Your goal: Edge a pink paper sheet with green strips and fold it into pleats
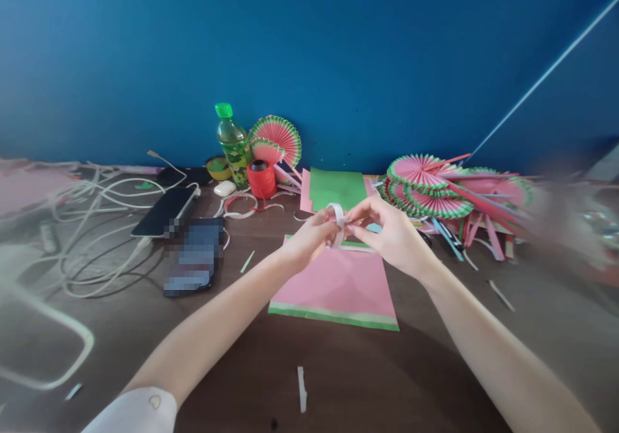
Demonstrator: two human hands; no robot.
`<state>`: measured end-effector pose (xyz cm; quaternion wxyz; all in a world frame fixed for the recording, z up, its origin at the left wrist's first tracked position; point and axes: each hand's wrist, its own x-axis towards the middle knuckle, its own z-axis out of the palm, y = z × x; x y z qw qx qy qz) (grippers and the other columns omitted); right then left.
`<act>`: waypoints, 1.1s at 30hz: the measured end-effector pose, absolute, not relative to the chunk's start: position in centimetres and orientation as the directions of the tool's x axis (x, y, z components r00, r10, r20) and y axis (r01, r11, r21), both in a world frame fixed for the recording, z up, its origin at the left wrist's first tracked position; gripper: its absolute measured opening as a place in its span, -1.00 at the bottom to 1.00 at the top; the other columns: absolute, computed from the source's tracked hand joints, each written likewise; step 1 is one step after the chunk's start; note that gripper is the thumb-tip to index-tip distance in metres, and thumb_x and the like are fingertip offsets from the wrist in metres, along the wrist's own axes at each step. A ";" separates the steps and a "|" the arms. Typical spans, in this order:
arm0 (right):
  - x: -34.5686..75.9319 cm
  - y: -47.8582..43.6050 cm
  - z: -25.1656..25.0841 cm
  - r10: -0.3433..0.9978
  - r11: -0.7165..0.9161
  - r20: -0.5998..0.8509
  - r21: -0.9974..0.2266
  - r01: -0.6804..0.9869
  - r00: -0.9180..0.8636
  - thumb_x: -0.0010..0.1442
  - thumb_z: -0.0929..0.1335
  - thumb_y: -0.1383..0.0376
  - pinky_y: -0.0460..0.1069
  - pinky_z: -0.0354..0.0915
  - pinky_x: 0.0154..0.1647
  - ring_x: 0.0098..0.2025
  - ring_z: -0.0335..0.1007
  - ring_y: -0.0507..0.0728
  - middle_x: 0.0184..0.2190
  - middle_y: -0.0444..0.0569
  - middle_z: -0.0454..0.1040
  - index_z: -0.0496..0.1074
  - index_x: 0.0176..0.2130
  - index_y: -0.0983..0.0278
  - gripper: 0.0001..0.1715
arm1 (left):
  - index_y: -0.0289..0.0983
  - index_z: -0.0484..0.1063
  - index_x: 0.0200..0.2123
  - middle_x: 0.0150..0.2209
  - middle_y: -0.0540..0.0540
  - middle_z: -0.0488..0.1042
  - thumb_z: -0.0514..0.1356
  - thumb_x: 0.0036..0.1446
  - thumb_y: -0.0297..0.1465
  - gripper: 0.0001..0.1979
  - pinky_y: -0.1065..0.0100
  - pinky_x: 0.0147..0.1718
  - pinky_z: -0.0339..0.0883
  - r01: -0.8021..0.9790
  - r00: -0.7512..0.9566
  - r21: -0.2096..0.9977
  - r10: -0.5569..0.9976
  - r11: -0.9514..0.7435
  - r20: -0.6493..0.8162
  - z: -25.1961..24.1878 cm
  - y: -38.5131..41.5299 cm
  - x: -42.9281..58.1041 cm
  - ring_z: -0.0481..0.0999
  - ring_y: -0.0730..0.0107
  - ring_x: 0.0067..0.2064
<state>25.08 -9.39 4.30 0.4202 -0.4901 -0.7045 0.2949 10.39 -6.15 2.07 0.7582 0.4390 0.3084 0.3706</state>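
My left hand (314, 238) is closed around a narrow roll of white tape (340, 214), held upright over the desk. Against the roll's right side, the fingertips of my right hand (387, 230) pinch together at the tape; its end is too small to make out. Below both hands lies a sheet of pink paper (333, 285) with pale and green bands along its near edge. A strip of white and green runs along its far edge, partly hidden by my hands. Just behind them are a green sheet (336, 185) and more pink paper.
Pleated pink-and-green paper fans (420, 178) and sticks pile up at the right. A green-capped bottle (235, 146) and a red thread spool (262, 180) stand at the back. Phones (167, 212) and tangled white cables (97, 194) lie left. A paper scrap (302, 389) lies in front.
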 end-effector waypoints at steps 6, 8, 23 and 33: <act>25.1 -9.1 3.7 0.931 0.354 0.356 -0.823 0.445 -0.082 0.01 0.35 0.32 -0.02 0.34 -0.40 -0.41 0.38 0.05 -0.49 -0.17 0.37 0.16 -0.35 0.22 -0.77 | -0.27 0.22 -0.24 -0.44 0.02 0.45 0.04 0.02 -0.53 -0.82 0.33 -0.20 0.26 -0.186 0.530 0.957 0.843 0.220 -0.091 1.9 -6.5 10.8 0.49 0.45 -0.35; 25.0 -9.2 3.7 0.925 0.369 0.370 -0.816 0.445 -0.087 0.01 0.34 0.35 -0.04 0.34 -0.40 -0.41 0.39 0.05 -0.49 -0.18 0.36 0.14 -0.31 0.20 -0.73 | -0.28 0.21 -0.24 -0.46 0.02 0.44 0.05 0.03 -0.53 -0.82 0.31 -0.22 0.27 -0.141 0.515 0.974 0.854 0.175 -0.078 1.8 -6.4 10.8 0.49 0.43 -0.34; 24.6 -9.9 3.9 0.910 0.403 0.380 -0.722 0.563 -0.165 0.02 0.28 0.45 -0.04 0.32 -0.32 -0.39 0.39 0.03 -0.48 -0.18 0.37 0.15 -0.34 0.20 -0.78 | -0.30 0.21 -0.31 -0.60 0.11 0.31 0.17 -0.04 -0.48 -0.80 0.35 -0.35 0.29 -0.162 0.550 0.985 0.834 0.060 0.040 0.5 -5.3 10.4 0.37 0.54 -0.53; 24.8 -10.1 4.1 0.905 0.421 0.377 -0.718 0.554 -0.198 0.03 0.28 0.43 0.00 0.33 -0.27 -0.36 0.38 0.05 -0.46 -0.17 0.34 0.14 -0.34 0.20 -0.79 | -0.31 0.25 -0.34 -0.58 0.08 0.36 0.19 -0.06 -0.46 -0.82 0.34 -0.30 0.31 -0.150 0.542 0.982 0.840 0.119 -0.019 1.0 -5.2 10.2 0.43 0.51 -0.48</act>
